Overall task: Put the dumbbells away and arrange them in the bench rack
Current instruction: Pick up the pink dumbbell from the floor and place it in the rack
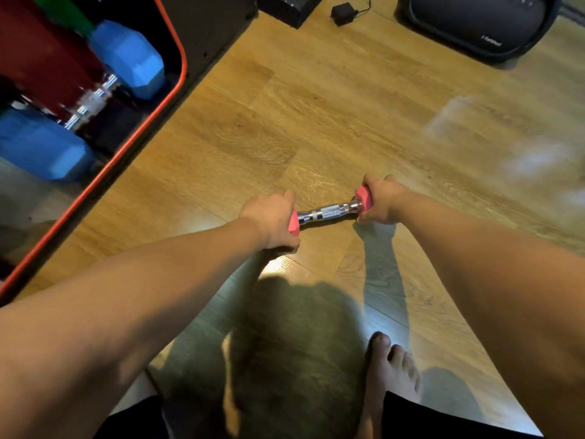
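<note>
Pink dumbbell [329, 212]: heads looking matt, rubbery; handle showing shiny chrome metal w/ rough knurled mid section. Floor [316, 106] reading as wood-grain planks, semi-gloss, catching glare. Blue dumbbell [126, 58] in rack looking matt-coated, chrome bar gleaming. Rack rim [177, 74] showing smooth red edging.

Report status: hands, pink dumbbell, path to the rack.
Left hand and right hand each shut on a head of the pink dumbbell, low over the floor. Rack at left, blue dumbbell already inside. Floor between looks unobstructed.
</note>
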